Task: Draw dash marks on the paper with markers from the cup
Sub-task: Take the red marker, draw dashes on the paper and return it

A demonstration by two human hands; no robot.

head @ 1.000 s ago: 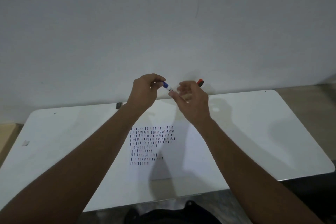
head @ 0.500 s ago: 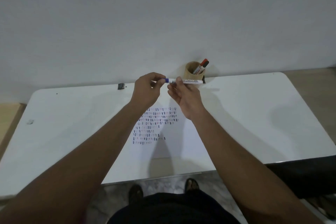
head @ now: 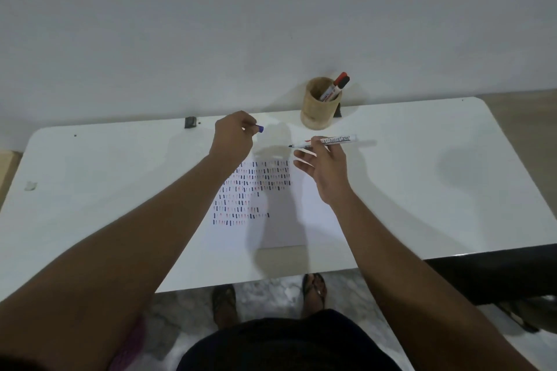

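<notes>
My left hand (head: 233,137) pinches a small blue marker cap (head: 259,128) above the table's far side. My right hand (head: 324,164) holds the uncapped white marker (head: 328,141) level, tip pointing left, with the lower fingers spread. Below both hands lies the white paper (head: 286,220), its upper left part filled with rows of short blue and red dashes. A tan wooden cup (head: 318,108) stands at the back by the wall, with a red-capped and a black-capped marker (head: 337,88) leaning out of it.
The white table (head: 437,190) runs along a white wall. A small dark object (head: 190,122) sits at the back edge left of the hands. A scrap (head: 30,186) lies near the left edge. My feet (head: 313,291) show below the table's near edge.
The cap has come off the marker: my left hand drew it away to the left while my right hand kept the barrel. The view has tilted down, bringing the cup into sight.
</notes>
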